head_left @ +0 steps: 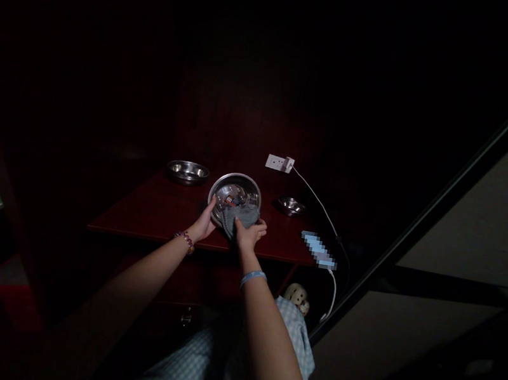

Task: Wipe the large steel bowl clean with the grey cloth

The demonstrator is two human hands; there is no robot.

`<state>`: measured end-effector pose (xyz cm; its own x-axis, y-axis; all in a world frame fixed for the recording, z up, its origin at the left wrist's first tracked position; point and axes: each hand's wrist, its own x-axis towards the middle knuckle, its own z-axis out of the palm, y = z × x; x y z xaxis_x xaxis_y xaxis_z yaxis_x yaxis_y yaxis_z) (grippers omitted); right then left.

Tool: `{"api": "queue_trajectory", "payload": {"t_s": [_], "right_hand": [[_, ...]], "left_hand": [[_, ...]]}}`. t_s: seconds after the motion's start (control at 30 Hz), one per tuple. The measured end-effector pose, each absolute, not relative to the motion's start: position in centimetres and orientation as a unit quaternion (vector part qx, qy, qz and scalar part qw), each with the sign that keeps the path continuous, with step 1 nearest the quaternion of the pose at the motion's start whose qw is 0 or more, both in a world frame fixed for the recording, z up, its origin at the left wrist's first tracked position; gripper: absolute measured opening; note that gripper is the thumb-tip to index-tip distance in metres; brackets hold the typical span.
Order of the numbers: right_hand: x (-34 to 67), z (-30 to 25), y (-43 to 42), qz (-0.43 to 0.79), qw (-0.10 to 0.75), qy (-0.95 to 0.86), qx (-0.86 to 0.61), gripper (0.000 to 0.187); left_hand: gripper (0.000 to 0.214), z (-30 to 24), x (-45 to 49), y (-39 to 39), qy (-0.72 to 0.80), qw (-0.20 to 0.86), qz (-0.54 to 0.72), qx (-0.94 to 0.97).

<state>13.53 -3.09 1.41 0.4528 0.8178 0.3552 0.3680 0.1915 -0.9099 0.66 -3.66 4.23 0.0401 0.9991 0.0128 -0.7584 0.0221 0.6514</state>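
Observation:
My left hand [204, 224] grips the left rim of a shiny metal bowl [237, 181], thumb on the near side of its wall. The bowl is tilted so its inside faces me, and a small sticker or printed mark [231, 200] shows near its bottom. A grey cloth [243, 215] is held in my right hand [250, 233] against the bowl's near right rim. My right thumb lies on top of the cloth; the fingers beneath are partly hidden.
On the dark red desk [134, 213] stand a metal bowl [188, 172] at back left and a smaller one [290, 206] at right. A white charger in the wall socket [279, 163] trails a cable [314, 193]. A blurred-out phone-like device [318, 250] lies at the right edge.

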Motion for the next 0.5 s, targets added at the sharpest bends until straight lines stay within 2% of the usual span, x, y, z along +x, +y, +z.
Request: {"api": "queue_trajectory", "payload": {"t_s": [0.2,0.3,0.5], "right_hand": [[12.2,2.4,-3.6,0.199,0.520,-0.493,-0.669,0.082],[12.2,2.5,-3.4,0.226,0.528,-0.486,-0.659,0.084],[12.4,2.3,-2.8,0.245,0.516,-0.532,-0.625,0.070]], "left_hand": [[0.054,4.3,0.8,-3.7,0.224,0.661,0.669,0.257],[0.054,4.3,0.8,-3.8,0.211,0.650,0.680,0.266],[0.052,4.7,0.8,-4.2,0.207,0.650,0.684,0.258]]}}
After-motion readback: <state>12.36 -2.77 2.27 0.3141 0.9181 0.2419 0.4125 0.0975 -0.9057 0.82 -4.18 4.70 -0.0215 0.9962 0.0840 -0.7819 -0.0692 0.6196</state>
